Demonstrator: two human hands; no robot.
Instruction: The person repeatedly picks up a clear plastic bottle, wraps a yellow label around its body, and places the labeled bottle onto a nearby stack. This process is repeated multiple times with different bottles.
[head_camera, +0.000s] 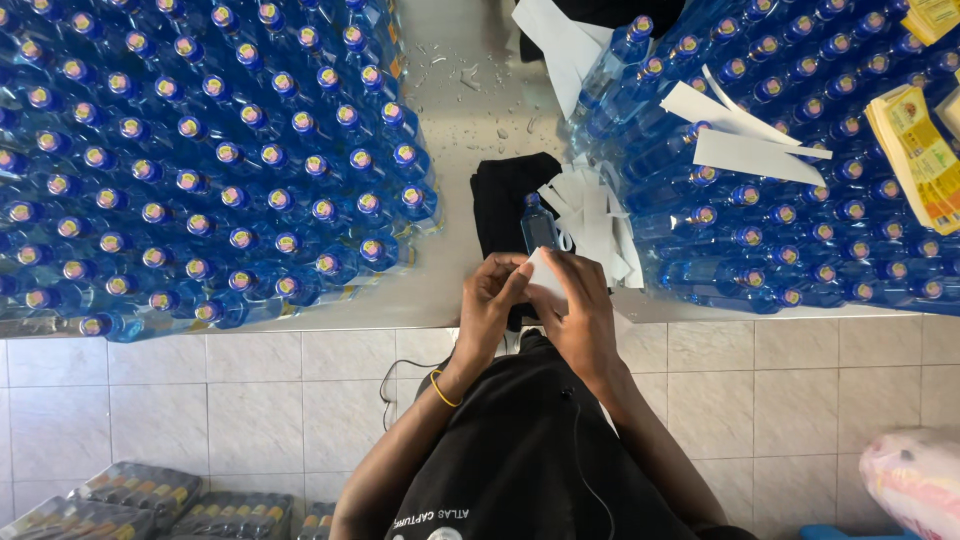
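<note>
Hands (540, 305) gripping clear plastic bottle (537, 224), white paper label (546, 275)

Single head-worn view, looking straight down from above the person's chest. Near range: hands at frame centre, table (450, 90) edge crossing mid-frame, tiled floor (250, 390) below. Bottles (200, 170) fill both upper sides. No second view.

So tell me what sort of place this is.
Probably a small bottling or labelling workshop: massed blue bottles crowd a steel table, label stacks lie on them, and both hands work one bottle.
</note>
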